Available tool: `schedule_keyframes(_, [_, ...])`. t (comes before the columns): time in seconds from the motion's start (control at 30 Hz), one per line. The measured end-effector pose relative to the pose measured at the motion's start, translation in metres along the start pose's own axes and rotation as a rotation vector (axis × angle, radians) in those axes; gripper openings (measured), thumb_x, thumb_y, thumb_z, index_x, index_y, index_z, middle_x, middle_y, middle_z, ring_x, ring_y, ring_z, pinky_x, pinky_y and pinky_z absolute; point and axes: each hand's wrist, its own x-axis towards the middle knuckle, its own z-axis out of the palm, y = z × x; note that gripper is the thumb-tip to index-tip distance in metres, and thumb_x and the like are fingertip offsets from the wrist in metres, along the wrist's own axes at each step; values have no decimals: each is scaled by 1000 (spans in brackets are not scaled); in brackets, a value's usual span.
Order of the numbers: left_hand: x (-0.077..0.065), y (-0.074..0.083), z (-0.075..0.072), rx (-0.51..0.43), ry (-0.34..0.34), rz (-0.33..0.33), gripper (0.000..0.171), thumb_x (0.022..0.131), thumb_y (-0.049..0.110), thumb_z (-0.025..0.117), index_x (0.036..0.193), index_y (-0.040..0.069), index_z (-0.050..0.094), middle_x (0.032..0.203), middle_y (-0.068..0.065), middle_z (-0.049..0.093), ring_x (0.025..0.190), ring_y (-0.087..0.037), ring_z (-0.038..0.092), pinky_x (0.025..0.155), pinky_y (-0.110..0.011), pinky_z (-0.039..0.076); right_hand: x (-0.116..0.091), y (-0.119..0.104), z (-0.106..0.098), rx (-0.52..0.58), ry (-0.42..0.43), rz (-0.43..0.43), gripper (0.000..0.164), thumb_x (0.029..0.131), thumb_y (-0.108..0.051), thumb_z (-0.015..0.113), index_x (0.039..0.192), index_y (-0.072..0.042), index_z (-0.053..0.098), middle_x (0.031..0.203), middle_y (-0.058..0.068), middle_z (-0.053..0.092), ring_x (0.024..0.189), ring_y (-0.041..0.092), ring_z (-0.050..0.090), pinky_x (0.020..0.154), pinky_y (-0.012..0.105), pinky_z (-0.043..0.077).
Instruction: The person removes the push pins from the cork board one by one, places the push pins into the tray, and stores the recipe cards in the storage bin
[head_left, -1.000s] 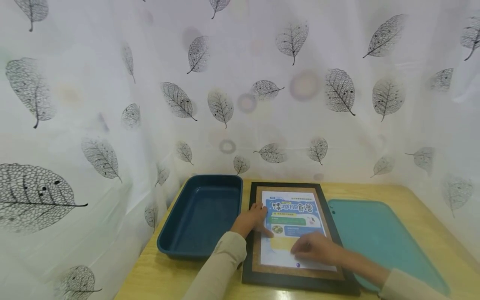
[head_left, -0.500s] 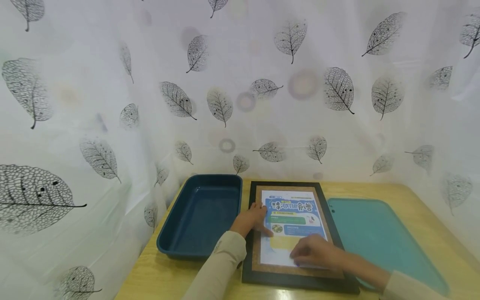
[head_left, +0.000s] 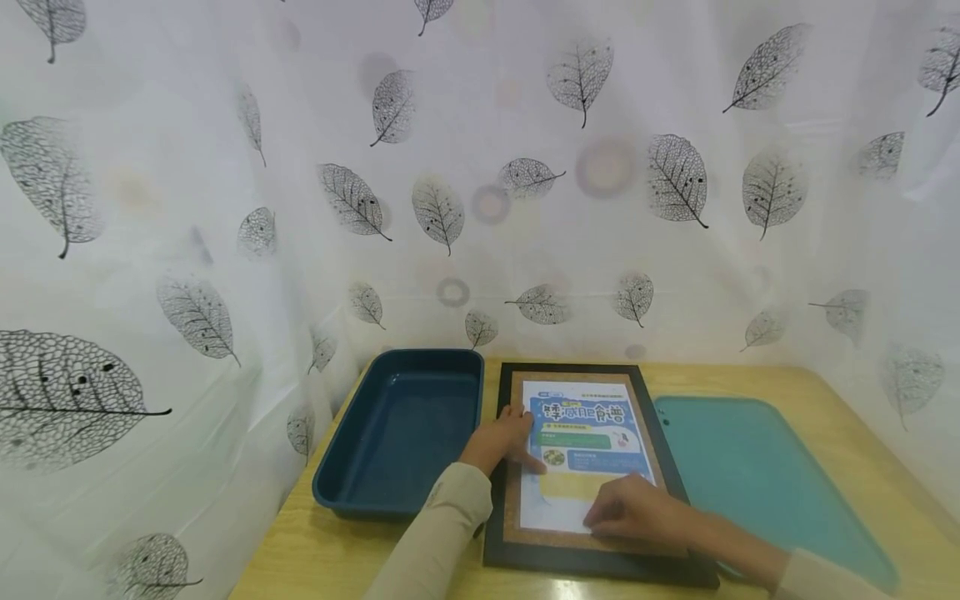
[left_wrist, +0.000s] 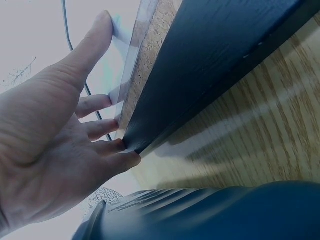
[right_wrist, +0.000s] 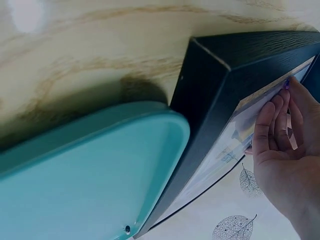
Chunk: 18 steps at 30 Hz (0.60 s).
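Note:
A cork board [head_left: 512,517] in a black frame lies on the table, with a printed sheet [head_left: 555,510] on it. My left hand [head_left: 512,440] rests on the left side of the sheet and frame, fingers spread. In the left wrist view its thumb [left_wrist: 95,42] lies over the sheet while the fingertips reach the black frame. At the sheet's lower edge, my right hand [head_left: 637,510] pinches a small purple push pin [right_wrist: 287,84] between thumb and forefinger, seen in the right wrist view. The pin is hidden by the hand in the head view.
To the left stands a deep dark blue tray [head_left: 401,508], close beside the frame. A flat turquoise tray [head_left: 765,467] lies on the right, against the frame's side. A leaf-printed curtain [head_left: 480,250] hangs behind the wooden table [head_left: 285,550].
One second ago the purple pin showed at the sheet's lower edge below my right hand. The right hand has since come down onto it and shifted slightly. My left hand stays in place.

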Motion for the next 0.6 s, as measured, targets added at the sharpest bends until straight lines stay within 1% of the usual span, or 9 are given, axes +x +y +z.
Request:
schedule_keyframes(0.17, [-1,0,-1,-4,-1,-2,106,80,56,86,161,10,35,172,-13,22,158,-31,20,124,-51,28,-1,1,1,3,6,8,9,92,-20,80,101,-18,80,93,-15,74,83,-1,69,73,22,59])
schedule_keyframes(0.33, [-2,1,-2,2,-2,-4,107,80,56,86,161,10,35,172,-13,22,158,-31,20,124,-51,28,-1,2,0,14,-6,16,6,93,-19,79,98,-18,78,91,-14,73,80,-1,67,71,22,59])
schedule_keyframes(0.4, [-3,1,-2,2,-2,-3,107,80,57,86,161,10,36,171,-13,23,158,-31,20,124,-51,28,0,2,0,20,-13,17,5,93,-19,79,97,-16,78,89,-11,73,78,-2,66,69,22,59])
schedule_keyframes(0.5, [-4,1,-2,5,1,1,106,80,56,86,160,10,36,171,-13,23,158,-31,21,124,-51,28,0,3,0,16,-19,1,5,92,-17,79,96,-15,76,88,-10,72,76,-2,64,67,22,58])
schedule_keyframes(0.6, [-4,1,-2,7,2,3,105,80,56,86,160,10,37,171,-12,23,158,-31,21,124,-51,29,1,3,0,18,-27,-11,4,93,-17,78,96,-15,76,87,-12,71,75,-2,63,67,22,57])
